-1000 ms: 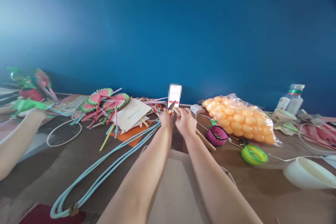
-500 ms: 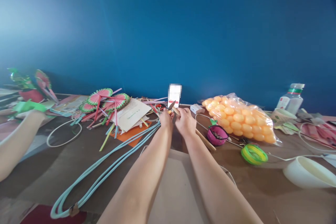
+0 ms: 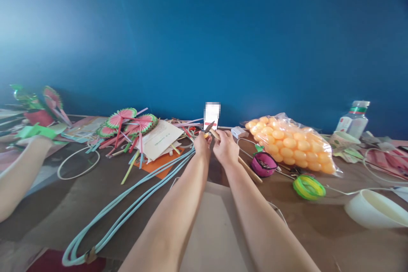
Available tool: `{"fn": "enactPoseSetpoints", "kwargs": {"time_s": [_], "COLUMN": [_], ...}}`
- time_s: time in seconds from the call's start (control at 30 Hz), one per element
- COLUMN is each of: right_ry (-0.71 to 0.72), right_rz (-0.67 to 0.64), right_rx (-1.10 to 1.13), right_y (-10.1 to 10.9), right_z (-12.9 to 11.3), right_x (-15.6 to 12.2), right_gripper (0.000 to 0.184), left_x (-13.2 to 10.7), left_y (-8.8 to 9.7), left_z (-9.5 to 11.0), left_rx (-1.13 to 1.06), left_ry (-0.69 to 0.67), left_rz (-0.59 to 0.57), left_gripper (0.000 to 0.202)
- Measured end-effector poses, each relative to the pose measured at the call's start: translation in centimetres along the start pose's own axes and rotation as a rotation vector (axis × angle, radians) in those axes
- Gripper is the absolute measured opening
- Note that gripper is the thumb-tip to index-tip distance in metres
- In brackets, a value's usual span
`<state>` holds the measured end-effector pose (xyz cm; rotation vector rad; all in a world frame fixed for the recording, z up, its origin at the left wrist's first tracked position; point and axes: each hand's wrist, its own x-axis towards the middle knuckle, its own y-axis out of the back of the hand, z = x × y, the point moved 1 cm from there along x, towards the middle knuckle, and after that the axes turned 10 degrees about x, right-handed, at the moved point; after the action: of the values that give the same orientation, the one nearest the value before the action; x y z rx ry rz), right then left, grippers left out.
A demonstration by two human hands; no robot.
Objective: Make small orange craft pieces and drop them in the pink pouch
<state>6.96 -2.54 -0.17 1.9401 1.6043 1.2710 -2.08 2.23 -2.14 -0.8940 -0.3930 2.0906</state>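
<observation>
Both my arms reach forward over the brown table (image 3: 318, 225). My left hand (image 3: 202, 145) is closed round a small cutting tool (image 3: 208, 127) whose dark blades point up and to the right. My right hand (image 3: 225, 148) is closed on a thin wooden stick (image 3: 250, 171) that runs from the blades down to the right, behind the hand. The blades meet the stick's upper end. Light blue hoops (image 3: 127, 208) lie just left of my left arm, and a flat beige board (image 3: 213, 229) lies under my forearms.
A bag of orange balls (image 3: 291, 144), a small magenta bowl (image 3: 264, 164), a green-yellow ring (image 3: 309, 188), a white bowl (image 3: 372, 209) and a bottle (image 3: 353, 122) lie to the right. Paper fans (image 3: 130, 122), coloured strips and a white ring (image 3: 78, 163) lie left. Another person's arm (image 3: 15, 174) is at far left.
Almost nothing differs. My hands keep their grip in the same spot. The other person's arm at far left has shifted slightly down.
</observation>
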Motion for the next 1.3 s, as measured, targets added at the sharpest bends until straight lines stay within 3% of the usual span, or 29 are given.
{"fn": "enactPoseSetpoints", "kwargs": {"time_s": [0.2,1.3], "right_ry": [0.023,0.014], "right_rz": [0.047,0.031], "right_rx": [0.031,0.043], "right_y": [0.08,0.17], "right_z": [-0.04,-0.04], "right_x": [-0.04,-0.02], "right_gripper": [0.041,0.038], "left_x": [-0.17,0.28], "left_y": [-0.02,0.02], "left_z": [0.08,-0.34], "left_rx": [-0.018,0.016], "left_ry": [0.01,-0.005], "left_rz": [0.023,-0.01], "left_gripper": [0.014,0.017]}}
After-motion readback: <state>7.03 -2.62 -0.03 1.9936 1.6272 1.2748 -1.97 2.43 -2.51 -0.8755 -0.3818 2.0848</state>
